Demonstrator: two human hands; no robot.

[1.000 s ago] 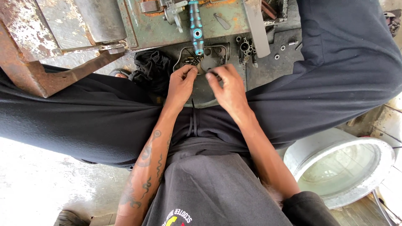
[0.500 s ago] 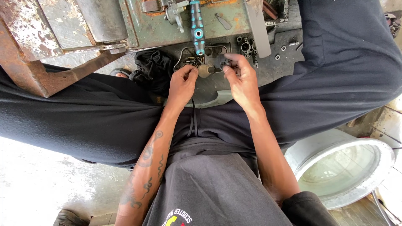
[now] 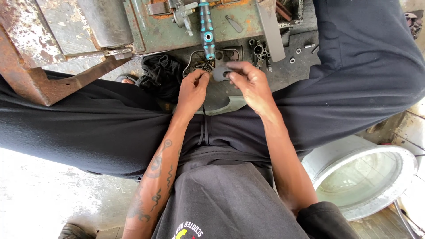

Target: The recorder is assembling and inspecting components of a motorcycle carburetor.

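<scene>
I sit with legs spread before a rusty green metal machine base. My left hand pinches at a small cluster of dark metal parts on the greasy base plate. My right hand holds a small grey rounded part between thumb and fingers, just right of the left hand. A teal and black ridged lever points down toward both hands from above.
A black rag lies left of the hands. Nuts and washers are scattered on the plate at right, beside a grey metal bar. A round metal basin stands at lower right. A rusty beam crosses at left.
My right hand has come down and toward the left hand with the grey part in its fingers. The left hand stays at the cluster of parts.
</scene>
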